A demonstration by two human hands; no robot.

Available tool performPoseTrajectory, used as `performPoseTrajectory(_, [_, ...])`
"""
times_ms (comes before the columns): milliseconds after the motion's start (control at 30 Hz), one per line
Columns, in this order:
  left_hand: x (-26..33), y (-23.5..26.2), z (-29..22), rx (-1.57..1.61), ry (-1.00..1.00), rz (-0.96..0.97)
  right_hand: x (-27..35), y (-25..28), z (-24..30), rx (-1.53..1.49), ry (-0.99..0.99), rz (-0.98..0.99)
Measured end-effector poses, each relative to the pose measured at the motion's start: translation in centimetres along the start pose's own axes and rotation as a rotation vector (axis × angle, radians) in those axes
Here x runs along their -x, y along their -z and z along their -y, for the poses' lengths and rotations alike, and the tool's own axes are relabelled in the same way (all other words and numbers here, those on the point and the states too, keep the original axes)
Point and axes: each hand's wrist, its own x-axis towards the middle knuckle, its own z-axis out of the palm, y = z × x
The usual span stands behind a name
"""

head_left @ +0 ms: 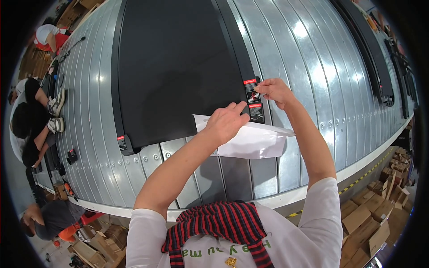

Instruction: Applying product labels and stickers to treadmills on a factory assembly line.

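Observation:
A long black treadmill deck (174, 62) lies on the metal slats in front of me, its near end toward my body. On its right near corner are two small black stickers with red headers, an upper sticker (251, 82) and a lower sticker (256, 113). My right hand (275, 92) is closed in a pinch at the right edge of the upper sticker. My left hand (225, 123) holds a glossy white sheet (254, 145) over the deck's near end, fingertips reaching the corner by the stickers. The left near corner has an end cap (125, 145) with a similar sticker.
The slatted metal conveyor (304, 53) spans the view. Another black deck (366, 49) lies far right. A small black part (72, 156) sits at left. Several people, one seated person (33, 118) among them, are along the left. Cardboard boxes (366, 210) fill the floor at lower right.

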Motion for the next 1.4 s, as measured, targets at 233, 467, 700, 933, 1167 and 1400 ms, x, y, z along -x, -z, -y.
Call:
performPoseTrajectory(233, [-0.1,0.2,0.2,0.000,-0.025,-0.015,0.0,0.1,0.2,-0.016,0.021,0.019])
performPoseTrajectory(467, [-0.9,0.6,0.2,-0.010,-0.103,0.054,-0.4,0.1,-0.6,0.042,0.064,-0.042])
performPoseTrajectory(700, [-1.1,0.6,0.5,-0.015,-0.116,0.052,0.4,-0.5,0.3,0.036,0.056,-0.052])
performPoseTrajectory(933, [-1.2,1.0,0.7,-0.030,-0.110,0.066,0.3,-0.6,0.2,-0.007,0.112,-0.058])
performPoseTrajectory(1167, [-1.2,1.1,0.6,-0.042,-0.105,0.072,0.3,-0.4,-0.6,-0.123,0.177,-0.016])
performPoseTrajectory(1400, [-1.3,0.5,0.5,-0.019,-0.127,0.017,0.4,-0.6,-0.6,-0.053,0.180,-0.056])
